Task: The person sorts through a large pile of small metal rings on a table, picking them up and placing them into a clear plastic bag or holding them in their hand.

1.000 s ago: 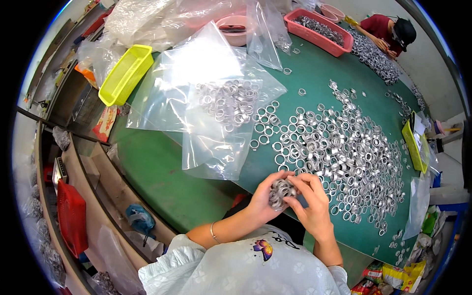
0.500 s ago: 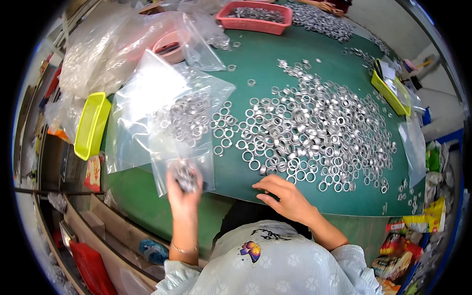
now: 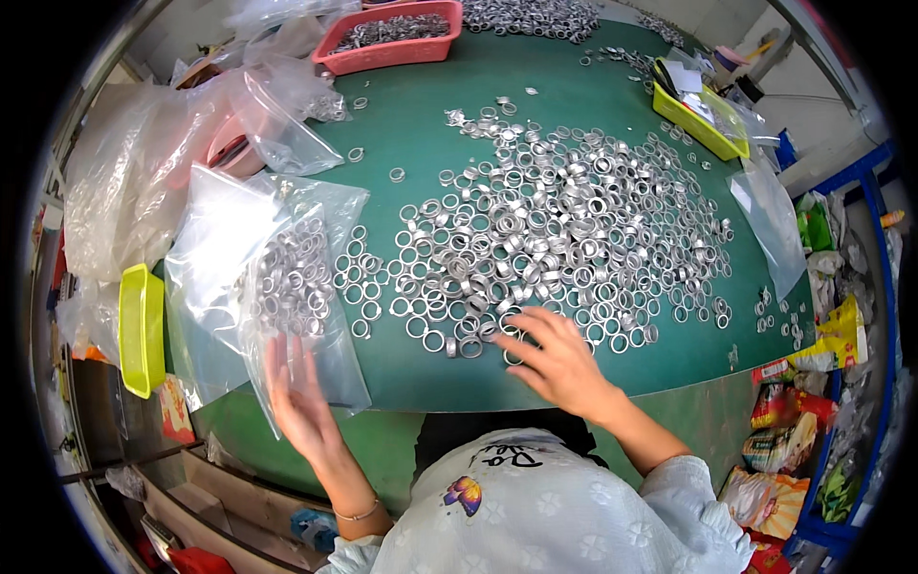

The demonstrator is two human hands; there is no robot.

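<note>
Left hand (image 3: 298, 397), fingers spread, seemingly under the clear ring-filled bag (image 3: 287, 287); right hand (image 3: 559, 359), fingers apart, on silver rings (image 3: 555, 220).

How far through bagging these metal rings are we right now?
Done: a modest batch of rings already lies inside the clear plastic bag. In hand: the left hand rests open at the bag's near end, holding nothing, while the right hand reaches into the near edge of the loose ring pile. Left: most of it; the pile spread over the green table looks far larger than what's bagged.
</note>
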